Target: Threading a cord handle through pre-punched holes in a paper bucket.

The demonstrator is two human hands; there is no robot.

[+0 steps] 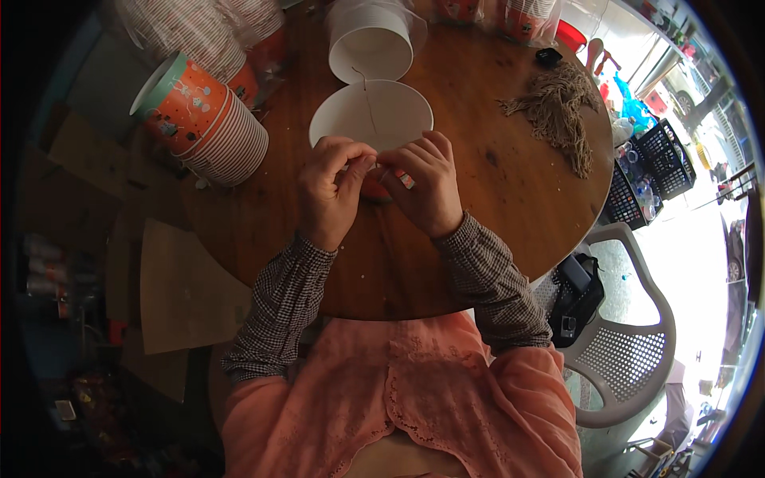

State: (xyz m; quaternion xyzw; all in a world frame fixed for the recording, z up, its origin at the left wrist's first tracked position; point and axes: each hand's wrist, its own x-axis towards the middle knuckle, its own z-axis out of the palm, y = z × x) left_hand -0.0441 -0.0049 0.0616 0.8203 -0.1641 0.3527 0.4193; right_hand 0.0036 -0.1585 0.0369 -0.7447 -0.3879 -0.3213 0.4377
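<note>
A round paper bucket (343, 111), white inside with a bit of orange outside showing below, stands in front of me on the table. A thin brown string (369, 103) crosses its opening from the far rim toward my fingers. My left hand (335, 187) is closed in a pinch at the near rim. Close beside it, my right hand (426, 179) pinches at the same spot, its other fingers curled. The string's near end seems to be between the fingertips of both hands, which partly hide it. A tangled bundle of similar strings (558, 111) lies at the right.
Nested orange buckets (199, 111) lie tilted at the left, near plastic-wrapped stacks (187, 36). White-lined buckets (370, 52) lie directly behind the one before me. A grey plastic chair (629, 350) holding a black bag (578, 295) and black crates (649, 171) stand beyond the table's right edge.
</note>
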